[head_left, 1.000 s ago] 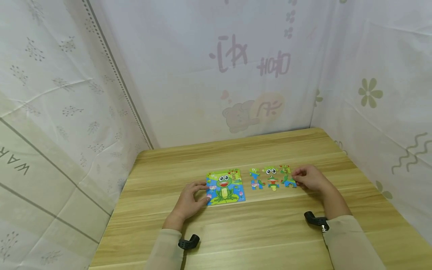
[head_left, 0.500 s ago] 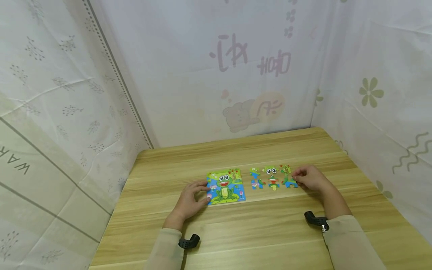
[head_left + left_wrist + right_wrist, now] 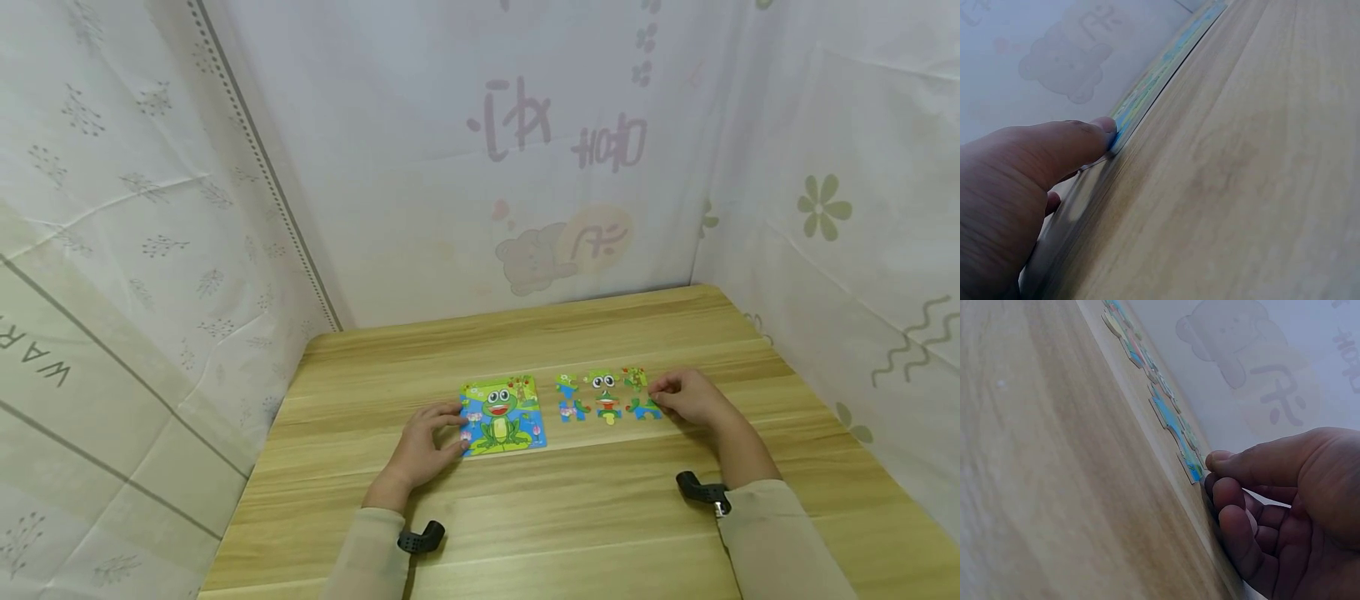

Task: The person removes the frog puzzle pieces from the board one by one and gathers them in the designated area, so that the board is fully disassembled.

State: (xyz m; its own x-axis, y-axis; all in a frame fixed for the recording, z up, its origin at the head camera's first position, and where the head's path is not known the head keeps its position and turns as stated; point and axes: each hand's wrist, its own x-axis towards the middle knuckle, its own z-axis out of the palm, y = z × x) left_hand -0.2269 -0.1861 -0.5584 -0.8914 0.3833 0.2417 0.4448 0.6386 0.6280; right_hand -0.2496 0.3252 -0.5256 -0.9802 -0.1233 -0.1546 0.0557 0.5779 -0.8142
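Note:
A square frog picture puzzle (image 3: 501, 417) lies flat on the wooden table. My left hand (image 3: 426, 443) rests at its left edge, with the thumb (image 3: 1094, 134) on the near corner and the fingers spread further up. To the right lie several loose jigsaw pieces in two rows, including one with the frog's eyes (image 3: 602, 380) and one with its red mouth (image 3: 607, 408). At the right end of the near row, my right hand (image 3: 692, 395) pinches the edge of a blue-and-green puzzle piece (image 3: 643, 409) between thumb and index finger; its other fingers are curled.
The wooden table (image 3: 555, 517) has a rounded far edge. Printed fabric curtains (image 3: 420, 167) hang behind it and on both sides. A black wrist mount (image 3: 422, 537) sits at the left cuff and another black mount (image 3: 701, 490) at the right cuff.
The blue-and-green puzzle piece at my right hand has shifted slightly and now stands apart from the tree piece above it. My left hand has stayed at the frog puzzle.

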